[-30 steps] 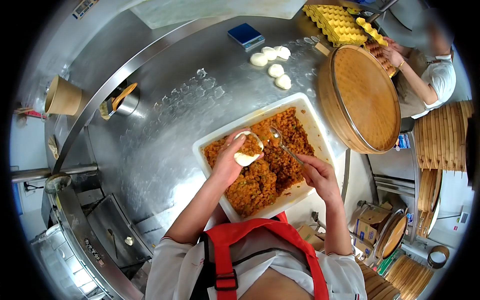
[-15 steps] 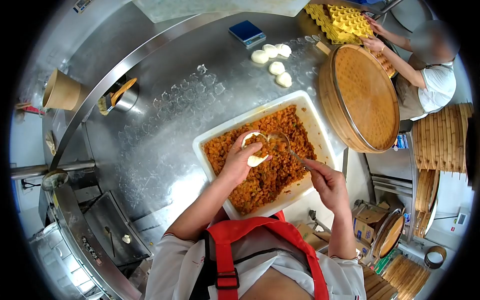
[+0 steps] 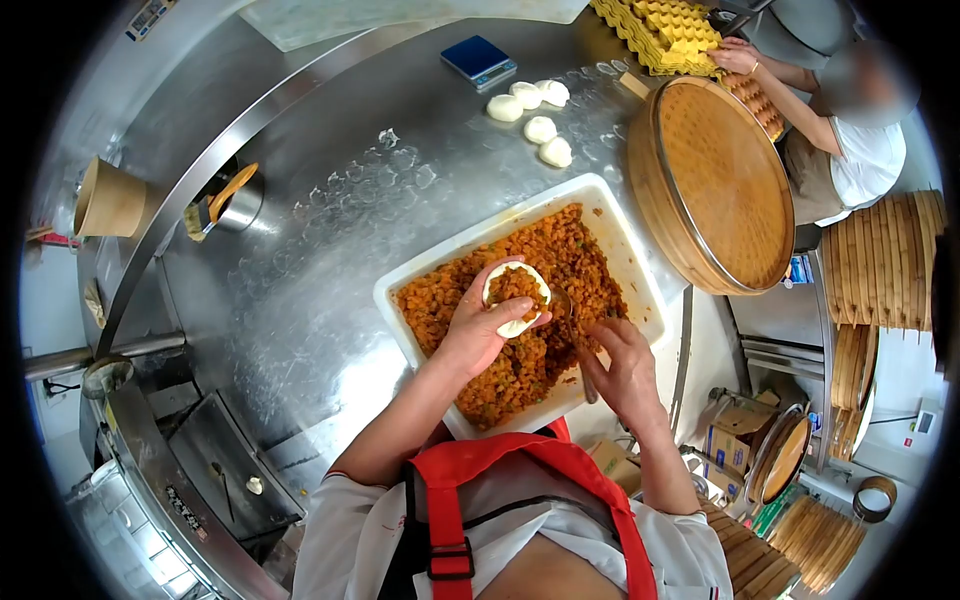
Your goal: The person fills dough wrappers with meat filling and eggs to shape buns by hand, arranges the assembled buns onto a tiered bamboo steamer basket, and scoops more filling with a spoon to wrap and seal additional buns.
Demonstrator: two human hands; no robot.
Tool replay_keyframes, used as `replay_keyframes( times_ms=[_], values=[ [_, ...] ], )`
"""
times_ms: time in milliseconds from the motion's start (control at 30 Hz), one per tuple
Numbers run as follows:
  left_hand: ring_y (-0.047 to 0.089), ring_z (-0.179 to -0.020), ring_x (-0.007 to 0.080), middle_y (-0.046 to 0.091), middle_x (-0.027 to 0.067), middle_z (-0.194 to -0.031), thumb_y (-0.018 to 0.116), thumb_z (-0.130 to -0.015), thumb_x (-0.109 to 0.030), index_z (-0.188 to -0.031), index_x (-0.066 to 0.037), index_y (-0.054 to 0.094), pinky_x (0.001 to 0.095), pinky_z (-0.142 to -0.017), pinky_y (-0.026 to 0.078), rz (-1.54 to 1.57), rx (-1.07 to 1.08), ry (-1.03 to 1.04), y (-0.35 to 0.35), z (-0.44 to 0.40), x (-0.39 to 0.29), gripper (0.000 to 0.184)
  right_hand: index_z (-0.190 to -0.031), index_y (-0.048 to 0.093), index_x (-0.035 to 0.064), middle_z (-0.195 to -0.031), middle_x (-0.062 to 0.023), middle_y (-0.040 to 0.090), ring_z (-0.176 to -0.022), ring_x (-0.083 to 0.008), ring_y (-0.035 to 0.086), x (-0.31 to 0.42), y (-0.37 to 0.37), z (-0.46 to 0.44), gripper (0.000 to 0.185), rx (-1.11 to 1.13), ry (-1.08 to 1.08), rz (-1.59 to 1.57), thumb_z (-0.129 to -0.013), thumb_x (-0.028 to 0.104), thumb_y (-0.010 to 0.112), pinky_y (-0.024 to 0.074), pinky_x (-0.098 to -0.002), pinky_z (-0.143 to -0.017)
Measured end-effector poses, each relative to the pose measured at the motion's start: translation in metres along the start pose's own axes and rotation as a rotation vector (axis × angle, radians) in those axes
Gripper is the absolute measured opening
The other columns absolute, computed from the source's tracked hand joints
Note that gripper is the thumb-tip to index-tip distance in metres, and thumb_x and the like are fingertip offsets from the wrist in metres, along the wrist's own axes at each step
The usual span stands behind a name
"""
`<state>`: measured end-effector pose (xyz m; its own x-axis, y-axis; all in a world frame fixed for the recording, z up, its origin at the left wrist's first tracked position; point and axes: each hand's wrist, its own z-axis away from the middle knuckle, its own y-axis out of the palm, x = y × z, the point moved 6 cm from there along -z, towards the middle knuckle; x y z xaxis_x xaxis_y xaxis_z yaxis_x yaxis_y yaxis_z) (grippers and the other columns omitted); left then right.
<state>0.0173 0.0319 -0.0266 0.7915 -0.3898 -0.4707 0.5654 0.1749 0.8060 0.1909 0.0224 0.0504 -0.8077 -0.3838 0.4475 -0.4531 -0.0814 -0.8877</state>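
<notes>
My left hand (image 3: pixel 478 330) holds a round white dough wrapper (image 3: pixel 521 327) above the tub, my thumb pressing into the orange-brown filling (image 3: pixel 512 287) heaped in it. Below is a white plastic tub (image 3: pixel 398 308) of chopped filling (image 3: pixel 540 370). My right hand (image 3: pixel 625 375) hovers over the tub's right side, fingers loosely apart. Close to its fingertips a metal spoon (image 3: pixel 563 304) rests in the filling, its handle partly hard to make out against the hand and food.
Several dough balls (image 3: pixel 540 130) and a blue-topped scale (image 3: pixel 478 62) sit beyond the tub. A large bamboo steamer (image 3: pixel 720 185) stands right. Behind it, a co-worker's hands (image 3: pixel 735 55) touch yellow egg trays (image 3: pixel 665 35). A metal pot (image 3: pixel 240 205) stands left.
The spoon has moved off the wrapper into the tub, and my right hand has loosened from its handle. More filling shows in the wrapper. The view has shifted slightly.
</notes>
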Motion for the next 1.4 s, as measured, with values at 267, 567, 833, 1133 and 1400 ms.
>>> replay_keyframes(
  times_ms=[267, 567, 833, 1133, 1400],
  values=[
    [0.056, -0.104, 0.0178, 0.053, 0.0070, -0.114, 0.056, -0.083, 0.010, -0.131, -0.013, 0.043, 0.0368, -0.088, 0.052, 0.028, -0.001, 0.026, 0.012, 0.004, 0.005, 0.054, -0.088, 0.068, 0.0038, -0.079, -0.0104, 0.061, -0.073, -0.0262, 0.059, 0.032, -0.005, -0.036, 0.018, -0.229, -0.106, -0.266, -0.070, 0.003, 0.073, 0.0472, -0.0354, -0.064],
    [0.050, -0.110, 0.0134, 0.047, 0.0038, -0.123, 0.060, -0.080, 0.009, -0.134, -0.012, 0.041, 0.0303, -0.095, 0.044, -0.179, 0.082, 0.103, 0.020, 0.008, 0.005, 0.060, -0.082, 0.067, 0.0044, -0.073, -0.0094, 0.059, -0.068, -0.0265, 0.058, 0.040, -0.006, -0.047, 0.015, -0.171, -0.148, -0.212, -0.069, 0.001, 0.072, 0.0469, -0.0355, -0.063],
    [0.054, -0.105, 0.0136, 0.052, 0.0032, -0.118, 0.056, -0.079, 0.013, -0.131, -0.011, 0.043, 0.0298, -0.091, 0.048, -0.107, -0.020, 0.176, 0.016, 0.000, -0.002, 0.059, -0.089, 0.067, 0.0012, -0.079, -0.0100, 0.064, -0.070, -0.0212, 0.060, 0.030, -0.018, -0.041, 0.010, -0.170, 0.037, -0.419, -0.079, 0.002, 0.066, 0.0476, -0.0315, -0.062],
    [0.054, -0.107, 0.0150, 0.052, 0.0050, -0.118, 0.054, -0.081, 0.013, -0.131, -0.009, 0.042, 0.0305, -0.093, 0.046, -0.017, -0.187, 0.263, 0.021, 0.000, -0.010, 0.056, -0.095, 0.064, 0.0022, -0.078, 0.0025, 0.057, -0.065, -0.0038, 0.048, 0.016, 0.052, -0.026, 0.019, 0.139, 0.412, -0.913, -0.083, 0.017, 0.069, 0.0407, -0.0202, -0.058],
    [0.054, -0.106, 0.0157, 0.052, 0.0063, -0.118, 0.053, -0.080, 0.014, -0.132, -0.008, 0.039, 0.0301, -0.094, 0.045, -0.044, -0.223, 0.331, 0.024, 0.006, -0.007, 0.058, -0.089, 0.062, 0.0013, -0.072, 0.0042, 0.055, -0.065, -0.0026, 0.045, 0.009, 0.064, -0.028, 0.013, 0.142, 0.475, -1.114, -0.087, 0.014, 0.065, 0.0383, -0.0197, -0.057]
  ],
)
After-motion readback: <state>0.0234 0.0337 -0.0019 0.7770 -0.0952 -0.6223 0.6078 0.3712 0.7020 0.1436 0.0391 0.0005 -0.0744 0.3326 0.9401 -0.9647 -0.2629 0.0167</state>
